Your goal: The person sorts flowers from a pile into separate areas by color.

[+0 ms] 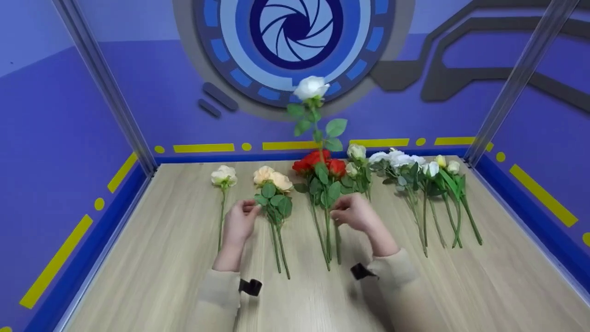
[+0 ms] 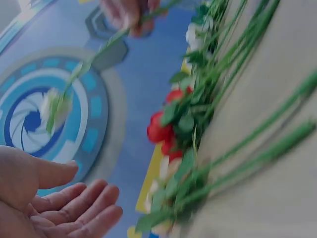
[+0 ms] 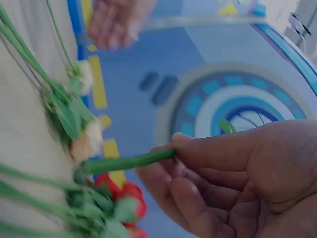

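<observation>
My right hand (image 1: 356, 212) pinches the green stem (image 3: 129, 161) of a white rose (image 1: 311, 87) between thumb and fingers. The rose stands upright above the table, its bloom in front of the back wall and its leaves spread below. Behind its stem in the head view lie red roses (image 1: 318, 161). My left hand (image 1: 239, 223) holds nothing; in the left wrist view its fingers (image 2: 81, 206) are loosely extended, palm showing. It hovers between a single cream rose (image 1: 224, 176) and a pair of peach roses (image 1: 273, 179).
Pale green-white roses (image 1: 356, 152) lie right of the red ones. Farther right on the wooden table (image 1: 184, 198) are white flowers (image 1: 398, 159) and a yellow tulip-like bud (image 1: 440, 161), stems toward me. Blue-purple walls (image 1: 138, 101) with metal corner posts (image 1: 106, 83) enclose the back and sides.
</observation>
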`<action>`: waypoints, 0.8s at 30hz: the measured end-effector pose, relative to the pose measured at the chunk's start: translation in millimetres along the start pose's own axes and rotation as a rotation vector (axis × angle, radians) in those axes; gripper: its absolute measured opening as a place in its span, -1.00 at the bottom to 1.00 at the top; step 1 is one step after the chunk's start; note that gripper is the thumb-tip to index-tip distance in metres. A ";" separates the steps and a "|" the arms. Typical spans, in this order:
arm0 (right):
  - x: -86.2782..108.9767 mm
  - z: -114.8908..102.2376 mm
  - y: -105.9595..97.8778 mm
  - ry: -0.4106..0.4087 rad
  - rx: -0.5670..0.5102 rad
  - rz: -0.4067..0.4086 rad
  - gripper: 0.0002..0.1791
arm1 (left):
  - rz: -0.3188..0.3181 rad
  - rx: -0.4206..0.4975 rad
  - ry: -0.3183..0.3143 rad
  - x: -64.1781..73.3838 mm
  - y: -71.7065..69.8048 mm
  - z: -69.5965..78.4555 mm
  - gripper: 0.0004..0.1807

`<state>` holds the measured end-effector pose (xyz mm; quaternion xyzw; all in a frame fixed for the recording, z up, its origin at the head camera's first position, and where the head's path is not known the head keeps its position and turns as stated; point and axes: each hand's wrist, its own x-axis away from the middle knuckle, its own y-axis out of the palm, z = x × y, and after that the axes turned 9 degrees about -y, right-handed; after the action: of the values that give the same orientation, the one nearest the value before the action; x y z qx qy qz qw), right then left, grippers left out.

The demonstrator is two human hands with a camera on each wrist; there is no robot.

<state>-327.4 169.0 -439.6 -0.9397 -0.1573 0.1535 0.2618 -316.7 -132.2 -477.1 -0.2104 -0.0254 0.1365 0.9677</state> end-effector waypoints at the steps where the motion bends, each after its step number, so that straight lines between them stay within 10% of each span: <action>1: 1.2 2.4 -8.7 0.022 0.009 0.013 -0.88 | 0.027 -0.029 -0.010 -3.9 -4.4 -4.1 -0.68; 7: 12.8 20.6 -57.7 0.206 0.071 0.047 -0.84 | 0.116 -0.181 -0.083 -17.4 -28.8 -26.9 -0.67; 17: 50.6 56.5 -125.9 0.445 0.180 0.097 -0.65 | 0.077 -0.410 -0.281 -16.4 -47.9 -53.8 -0.52; 24: 67.6 85.1 -149.2 0.602 0.199 0.130 -0.87 | 0.029 -0.448 -0.264 -19.1 -49.7 -61.2 -0.68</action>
<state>-330.0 353.5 -442.3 -0.9209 0.0034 -0.1002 0.3767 -315.9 -205.4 -512.0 -0.3999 -0.1782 0.1676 0.8833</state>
